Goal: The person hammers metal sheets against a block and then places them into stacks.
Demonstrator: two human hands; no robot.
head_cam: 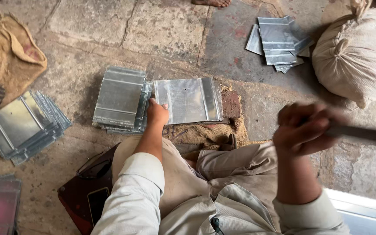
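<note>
My left hand (157, 112) presses on the near left corner of a folded metal sheet (188, 100) that lies flat on a block covered with burlap. My right hand (303, 129) is raised to the right and blurred, shut on a long dark tool (362, 134) that points right. Just left of the flat sheet rests a stack of similar folded metal sheets (119, 98).
Another stack of sheets (25, 126) lies at the left, and a loose pile (279, 42) at the back right beside a tied cloth sack (357, 54). A burlap bag (7, 54) sits at far left. Someone's bare foot (212, 2) shows at the top edge. A phone (97, 202) lies by my knee.
</note>
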